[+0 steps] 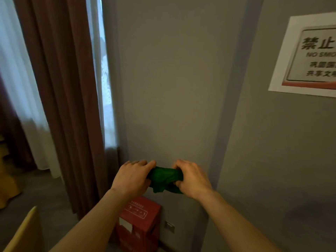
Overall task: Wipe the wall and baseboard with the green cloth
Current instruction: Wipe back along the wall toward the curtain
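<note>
1. Grip state: the left hand and the right hand are both clenched on the green cloth, one at each end, with the cloth bunched into a wad between them. The cloth is held in the air in front of the grey wall; whether it touches the wall cannot be told.

2. Risk — poor contact: a wadded cloth offers a small, uneven face. Wiping with it as it is would likely leave streaks and missed strips.

3. Risk — dropped cloth: passing it to one hand loosens the hold. If it slips, it would likely land on the red box directly below the grip.

4. Risk — blocked baseboard: the red box stands against the wall below the grip and hides the wall's foot there. That stretch would probably be skipped unless the box is shifted.

5. Risk — snagging: the brown curtain hangs left of the grip, the paper notice up and to the right. A wide stroke could drag either.
</note>
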`<act>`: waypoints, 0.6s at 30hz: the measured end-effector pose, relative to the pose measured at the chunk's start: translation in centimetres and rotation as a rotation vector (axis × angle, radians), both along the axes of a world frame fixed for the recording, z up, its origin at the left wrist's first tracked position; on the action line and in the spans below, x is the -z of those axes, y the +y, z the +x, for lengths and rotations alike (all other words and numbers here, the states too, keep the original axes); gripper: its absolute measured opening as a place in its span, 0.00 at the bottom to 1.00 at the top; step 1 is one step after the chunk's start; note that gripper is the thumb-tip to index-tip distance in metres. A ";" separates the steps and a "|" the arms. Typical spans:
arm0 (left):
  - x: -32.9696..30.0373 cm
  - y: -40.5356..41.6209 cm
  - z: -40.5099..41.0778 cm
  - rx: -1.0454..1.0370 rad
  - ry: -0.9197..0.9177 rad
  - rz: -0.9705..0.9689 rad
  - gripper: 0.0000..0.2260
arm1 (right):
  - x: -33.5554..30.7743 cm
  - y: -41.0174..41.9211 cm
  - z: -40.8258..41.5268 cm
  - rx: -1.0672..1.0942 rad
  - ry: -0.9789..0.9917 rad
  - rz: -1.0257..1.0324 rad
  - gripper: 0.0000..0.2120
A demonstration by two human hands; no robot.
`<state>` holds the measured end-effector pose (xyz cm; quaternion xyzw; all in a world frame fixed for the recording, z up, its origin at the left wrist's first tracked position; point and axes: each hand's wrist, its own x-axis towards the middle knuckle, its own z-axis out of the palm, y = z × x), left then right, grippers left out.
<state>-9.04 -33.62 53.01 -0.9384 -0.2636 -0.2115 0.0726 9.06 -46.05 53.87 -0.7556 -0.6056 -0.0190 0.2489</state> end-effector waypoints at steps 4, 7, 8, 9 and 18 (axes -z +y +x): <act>0.9 3.0 -2.0 -0.010 -0.009 -0.011 0.15 | 0.4 3.1 -1.9 -0.021 0.009 -0.006 0.13; 1.8 5.3 -3.1 -0.011 -0.013 -0.030 0.15 | 1.2 5.3 -3.2 -0.022 0.016 -0.029 0.13; 2.3 6.1 -3.4 -0.010 -0.015 -0.035 0.15 | 1.5 6.1 -3.6 -0.020 0.017 -0.041 0.13; 2.9 6.8 -3.8 -0.009 -0.017 -0.043 0.15 | 1.9 6.9 -3.9 -0.017 0.019 -0.051 0.13; 9.2 12.9 -3.8 -0.026 -0.001 -0.142 0.13 | 7.1 13.3 -4.4 -0.002 0.029 -0.124 0.13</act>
